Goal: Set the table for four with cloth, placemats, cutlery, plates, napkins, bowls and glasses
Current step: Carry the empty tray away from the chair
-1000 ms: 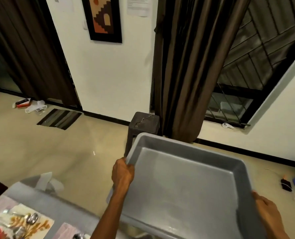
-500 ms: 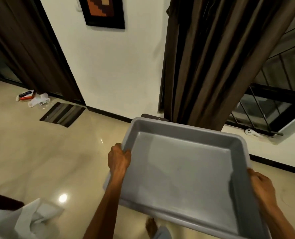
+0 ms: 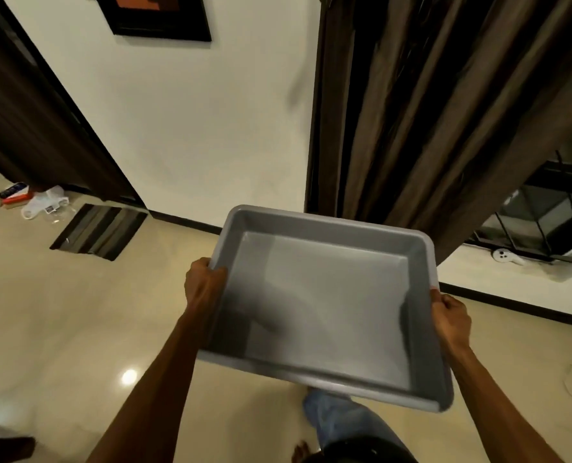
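I hold a grey rectangular tray (image 3: 324,302) in the air above the floor, with nothing in it. My left hand (image 3: 203,283) grips its left rim, fingers curled over the edge. My right hand (image 3: 450,317) grips the right rim the same way. The tray tilts slightly down to the right. The table and its settings are out of view.
Brown curtains (image 3: 411,111) hang ahead on the right, beside a cream wall with a framed picture (image 3: 157,18). A striped mat (image 3: 99,232) and small clutter (image 3: 27,200) lie on the glossy floor at left. My leg in jeans (image 3: 341,419) shows below the tray.
I have turned away from the table, which has left the view. The dark stool behind the tray is now hidden. Both hands keep their grip on the tray.
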